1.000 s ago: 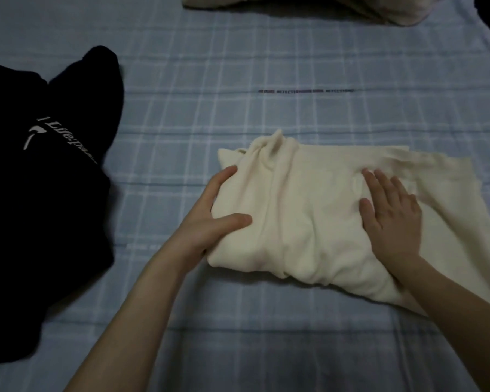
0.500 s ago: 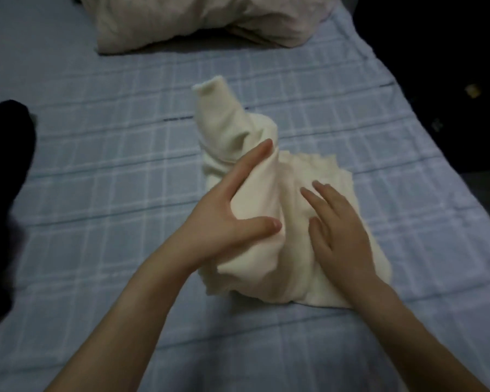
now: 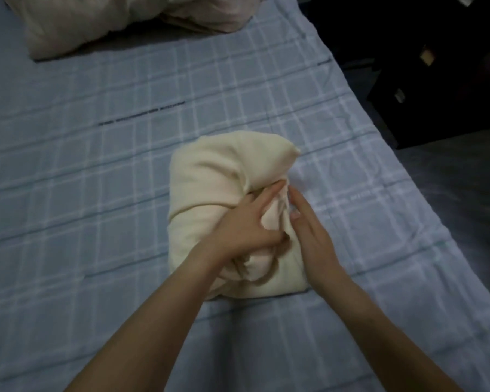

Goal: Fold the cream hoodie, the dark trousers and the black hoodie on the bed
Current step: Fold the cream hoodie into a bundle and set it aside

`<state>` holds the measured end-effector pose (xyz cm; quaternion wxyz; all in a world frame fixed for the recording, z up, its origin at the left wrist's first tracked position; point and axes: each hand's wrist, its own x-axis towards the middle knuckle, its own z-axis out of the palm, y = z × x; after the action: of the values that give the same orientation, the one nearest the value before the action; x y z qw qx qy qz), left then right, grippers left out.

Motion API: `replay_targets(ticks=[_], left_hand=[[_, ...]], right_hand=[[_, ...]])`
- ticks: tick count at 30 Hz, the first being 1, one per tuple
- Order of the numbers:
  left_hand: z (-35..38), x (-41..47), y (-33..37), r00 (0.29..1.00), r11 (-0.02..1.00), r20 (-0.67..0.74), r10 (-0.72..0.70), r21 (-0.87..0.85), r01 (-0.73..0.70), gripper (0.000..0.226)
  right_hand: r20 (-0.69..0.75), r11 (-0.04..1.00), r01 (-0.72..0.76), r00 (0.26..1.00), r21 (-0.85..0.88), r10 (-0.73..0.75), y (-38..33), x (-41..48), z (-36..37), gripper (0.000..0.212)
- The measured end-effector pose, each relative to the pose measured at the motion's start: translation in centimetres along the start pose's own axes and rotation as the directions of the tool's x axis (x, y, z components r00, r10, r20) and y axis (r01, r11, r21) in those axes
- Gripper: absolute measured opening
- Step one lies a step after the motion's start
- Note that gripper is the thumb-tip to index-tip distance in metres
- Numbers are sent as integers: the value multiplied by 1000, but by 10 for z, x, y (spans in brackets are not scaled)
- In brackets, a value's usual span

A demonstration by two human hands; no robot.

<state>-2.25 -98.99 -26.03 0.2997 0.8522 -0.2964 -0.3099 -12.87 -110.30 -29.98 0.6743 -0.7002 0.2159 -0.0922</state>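
The cream hoodie [image 3: 210, 176] sits bundled at frame centre on the bed [image 3: 96, 193]. The left hand [image 3: 246, 224] seems to pinch a fold; the right hand [image 3: 311, 236] presses flat, fingers released.

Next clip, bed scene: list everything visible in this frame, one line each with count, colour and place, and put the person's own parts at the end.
cream hoodie: one, cream, bundled into a compact roll at the middle of the bed
bed sheet: one, pale blue with a lighter check, covers the bed
pillow: one, off-white, far end of the bed, upper left
dark furniture: one, black, beside the bed at upper right; details too dim to tell
left hand: one, bare, grip closed on a fold of the hoodie
right hand: one, bare, fingers extended, flat against the bundle's right side
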Motion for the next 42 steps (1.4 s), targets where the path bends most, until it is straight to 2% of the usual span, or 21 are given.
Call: replay_targets(ticks=[3,5,6,8,9,10,11,12,13,14,16,18,20,22,23,25,27,29,31,34,42], left_hand=[[-4,-3,5,996,944,66,-58,-321,77,72],[-7,-10,12,990,843,100,-101,-520,139,74],[-9,-20,14,992,839,92,-85,-531,121,77],[-21,-47,18,998,907,-64,2,-419,-29,74],[-32,-60,18,973,924,-225,61,-356,-140,68],[-43,-70,13,905,947,-414,98,-241,-213,60],[-54,-76,5,806,979,-577,131,-54,-197,51],[-62,-76,-3,720,989,-679,144,120,-84,45],[-67,-73,-13,706,978,-699,112,204,47,42],[-66,-67,-21,757,966,-652,42,219,135,45],[-50,-54,-31,852,970,-517,-85,154,190,53],[-30,-49,-35,881,960,-470,-56,218,177,58],[-14,-48,-40,885,920,-466,15,353,171,63],[-7,-47,-37,885,898,-463,42,406,170,67],[-5,-46,-35,883,895,-464,62,418,157,69],[-4,-46,-36,879,902,-470,79,410,138,71],[-3,-53,-44,867,913,-498,34,369,176,73],[6,-64,-52,833,930,-547,-88,254,264,74],[21,-72,-56,792,939,-593,-146,168,299,76],[34,-68,-66,759,941,-643,-101,186,282,76],[23,-63,-69,776,947,-612,-155,131,292,79]], right_hand=[[17,992,-17,1000,125,15,-8,2,6,44],[22,996,-41,999,85,39,-12,5,5,53],[15,999,-36,999,32,35,-12,4,4,60],[7,999,-33,999,-42,34,-13,1,0,69],[1,997,-42,999,-60,42,-14,0,-1,71],[-8,996,-44,999,-80,43,-15,0,-1,73],[-18,994,-43,999,-99,42,-16,0,-1,75],[-24,992,-46,999,-117,43,-17,1,-1,76],[-24,990,-53,998,-132,50,-20,2,-1,76],[-21,988,-69,998,-139,66,-22,3,-1,77],[-55,987,-119,992,-106,114,-26,2,-5,74],[-176,988,-113,980,-101,94,-35,0,-8,63],[-237,941,95,955,-326,-179,-51,-1,0,53],[-66,746,357,880,-562,-470,-66,8,19,52],[67,628,446,844,-638,-532,-69,18,29,52],[244,488,479,849,-730,-469,-64,45,42,52],[280,510,377,924,-773,-259,-44,71,44,50],[275,584,291,954,-758,-119,-11,82,40,49],[261,603,314,949,-734,-176,11,81,38,50],[249,588,349,937,-729,-247,26,86,38,51],[253,567,318,948,-760,-194,16,87,40,53]])
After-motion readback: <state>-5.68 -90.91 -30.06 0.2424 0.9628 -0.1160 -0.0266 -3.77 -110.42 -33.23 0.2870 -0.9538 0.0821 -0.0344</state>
